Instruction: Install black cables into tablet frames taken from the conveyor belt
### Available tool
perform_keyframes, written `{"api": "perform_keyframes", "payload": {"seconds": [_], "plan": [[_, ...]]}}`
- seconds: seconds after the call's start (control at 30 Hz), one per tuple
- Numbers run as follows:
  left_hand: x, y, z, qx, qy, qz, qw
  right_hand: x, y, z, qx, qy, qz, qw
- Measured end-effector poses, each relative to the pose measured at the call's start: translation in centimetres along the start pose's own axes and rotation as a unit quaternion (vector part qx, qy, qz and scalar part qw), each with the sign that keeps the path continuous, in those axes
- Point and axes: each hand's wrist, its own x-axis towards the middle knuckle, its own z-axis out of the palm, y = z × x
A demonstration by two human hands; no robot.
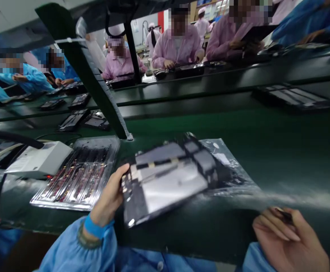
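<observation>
Device (169, 180) gripped at one edge, inner side up.
The device is tilted over the near part of the tabletop (292, 151), the left hand's (108, 197) fingers grasping its edge at 9 o'clock; whether its other end touches the bag (240, 177) at 3 o'clock is unclear. At 4 o'clock, the right hand's (291, 238) fingers are curled round a dark piece (287, 217), too blurred to name. For good handling, the thumb should stay on the rim, off the silver panel (173, 190); the free end would likely want support against flexing, and room from the tray (61, 206) at 9 o'clock.
</observation>
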Motion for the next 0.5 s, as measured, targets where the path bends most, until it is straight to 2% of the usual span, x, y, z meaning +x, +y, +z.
{"api": "perform_keyframes", "payload": {"seconds": [0.07, 0.13, 0.23, 0.27, 0.33, 0.4, 0.43, 0.5], "plan": [[-1.6, -1.2, -2.9, 0.058, 0.026, -0.017, 0.998, -0.5, -0.1, 0.9, 0.002, -0.016, -0.003, 1.0], [-2.1, -2.1, -4.9, 0.128, 0.017, -0.008, 0.992, -1.1, 0.0, 2.2, 0.002, -0.041, 0.013, 0.999], [-1.6, -3.0, -6.6, 0.253, -0.03, 0.034, 0.966, -2.1, 1.2, 4.4, -0.063, -0.129, 0.053, 0.988], [-1.3, -3.2, -7.0, 0.291, -0.026, 0.065, 0.954, -2.5, 2.0, 5.0, -0.11, -0.169, 0.057, 0.978], [-1.1, -3.4, -7.4, 0.344, 0.02, 0.142, 0.928, -3.3, 4.0, 6.0, -0.222, -0.245, 0.039, 0.943], [-1.2, -3.5, -7.7, 0.361, 0.053, 0.191, 0.911, -3.9, 6.4, 6.6, -0.326, -0.304, 0.003, 0.895], [-1.3, -3.5, -7.7, 0.36, 0.047, 0.194, 0.911, -4.2, 7.6, 6.7, -0.369, -0.327, -0.009, 0.87], [-1.5, -3.5, -7.6, 0.342, -0.007, 0.166, 0.925, -4.4, 9.5, 6.8, -0.437, -0.358, -0.012, 0.825]]}}
